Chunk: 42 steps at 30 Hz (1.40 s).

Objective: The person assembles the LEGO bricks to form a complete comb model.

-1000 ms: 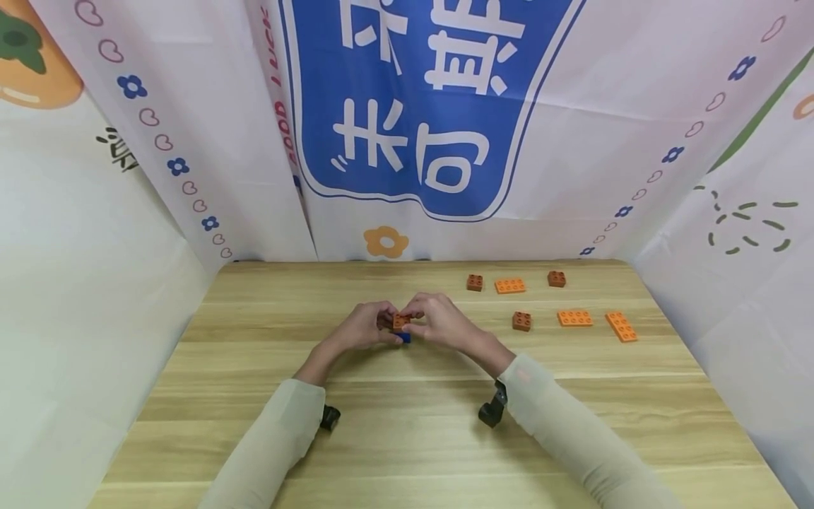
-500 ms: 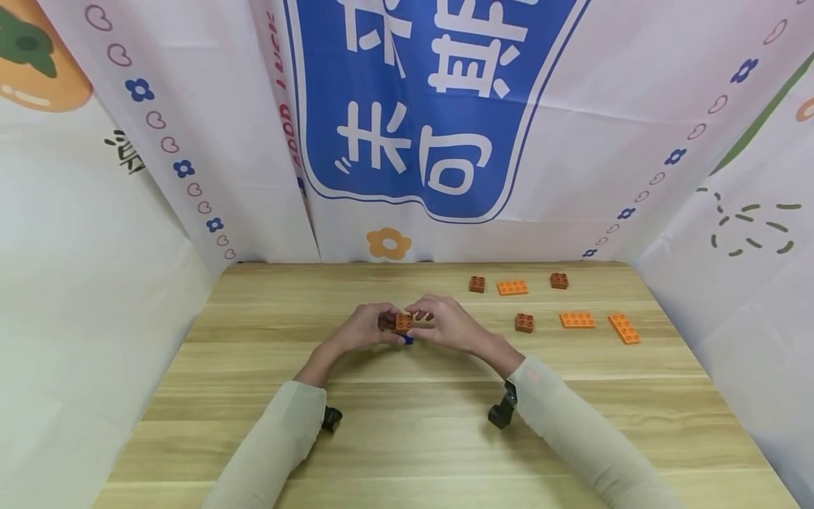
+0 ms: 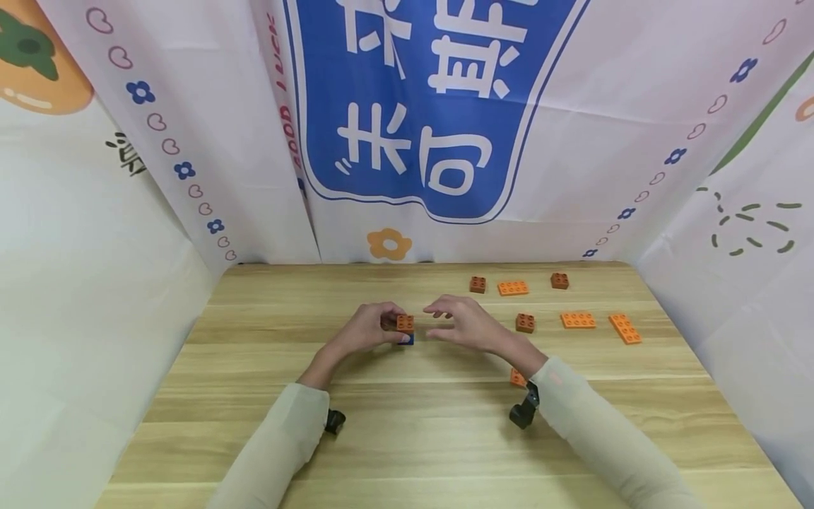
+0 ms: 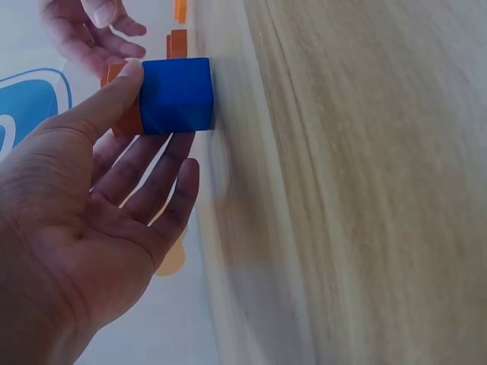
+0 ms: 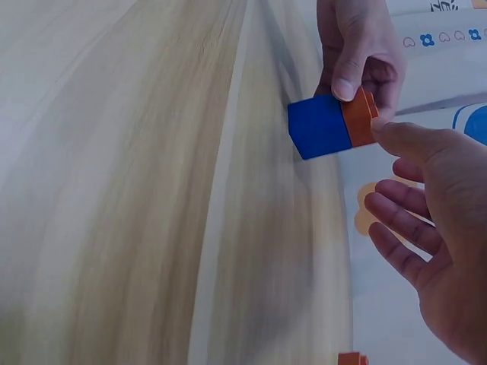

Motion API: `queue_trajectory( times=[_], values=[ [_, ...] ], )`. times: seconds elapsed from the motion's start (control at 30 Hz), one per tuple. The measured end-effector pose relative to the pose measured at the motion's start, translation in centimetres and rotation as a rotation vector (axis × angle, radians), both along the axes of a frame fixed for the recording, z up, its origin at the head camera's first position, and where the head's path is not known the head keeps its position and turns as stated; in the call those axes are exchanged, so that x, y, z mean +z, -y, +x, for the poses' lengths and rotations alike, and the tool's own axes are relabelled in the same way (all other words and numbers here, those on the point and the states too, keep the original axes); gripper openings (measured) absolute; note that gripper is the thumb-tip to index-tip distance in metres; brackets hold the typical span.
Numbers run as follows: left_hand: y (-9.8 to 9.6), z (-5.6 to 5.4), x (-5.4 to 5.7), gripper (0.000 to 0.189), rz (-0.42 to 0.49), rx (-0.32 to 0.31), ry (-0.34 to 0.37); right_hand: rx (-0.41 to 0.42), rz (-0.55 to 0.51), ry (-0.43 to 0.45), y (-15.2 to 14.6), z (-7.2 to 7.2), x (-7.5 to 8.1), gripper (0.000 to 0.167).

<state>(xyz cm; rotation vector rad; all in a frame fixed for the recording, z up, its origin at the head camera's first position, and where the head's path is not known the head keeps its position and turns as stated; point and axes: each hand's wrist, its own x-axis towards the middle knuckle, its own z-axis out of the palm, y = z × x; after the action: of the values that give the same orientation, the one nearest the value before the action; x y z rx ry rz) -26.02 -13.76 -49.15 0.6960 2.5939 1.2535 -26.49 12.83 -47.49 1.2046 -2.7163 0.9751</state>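
In the middle of the table, my left hand (image 3: 365,327) pinches a two-piece stack of toy building bricks between thumb and fingers. The lower piece is a plain-sided blue block (image 4: 176,95); on top of it sits a reddish-brown studded brick (image 3: 405,322). The left thumb lies near the seam between the two colours. To the right of the stack, my right hand (image 3: 470,324) has its fingers spread and holds nothing. A small gap shows between its fingertips and the stack in the head view.
Right of the hands lie reddish-brown bricks (image 3: 524,322) and flatter orange bricks (image 3: 578,320), several in all. Another orange brick (image 3: 518,377) is partly hidden under the right wrist. A printed cloth (image 3: 559,177) hangs behind the table's far edge (image 3: 356,264).
My right hand has let go of the reddish-brown brick and drawn away to the right. The left hand keeps its hold. An orange brick has come into view beside the right wrist.
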Motion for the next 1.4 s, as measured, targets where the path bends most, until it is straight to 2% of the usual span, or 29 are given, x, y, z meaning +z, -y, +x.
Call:
queue_trajectory(
  times=[0.33, 0.87, 1.4],
  values=[
    [-0.1, 0.2, -0.2, 0.036, 0.031, 0.048, 0.005, -0.008, 0.02, -0.018, -2.5, 0.2, -0.1, 0.044],
    [0.0, 0.3, -0.5, 0.037, 0.037, 0.069, 0.055, -0.012, 0.122, 0.003, -6.0, 2.7, -0.5, 0.049],
    [-0.2, 0.3, 0.0, 0.037, 0.035, 0.072, 0.059, -0.014, 0.196, -0.051, -9.9, 4.6, -0.9, 0.049]
  ],
)
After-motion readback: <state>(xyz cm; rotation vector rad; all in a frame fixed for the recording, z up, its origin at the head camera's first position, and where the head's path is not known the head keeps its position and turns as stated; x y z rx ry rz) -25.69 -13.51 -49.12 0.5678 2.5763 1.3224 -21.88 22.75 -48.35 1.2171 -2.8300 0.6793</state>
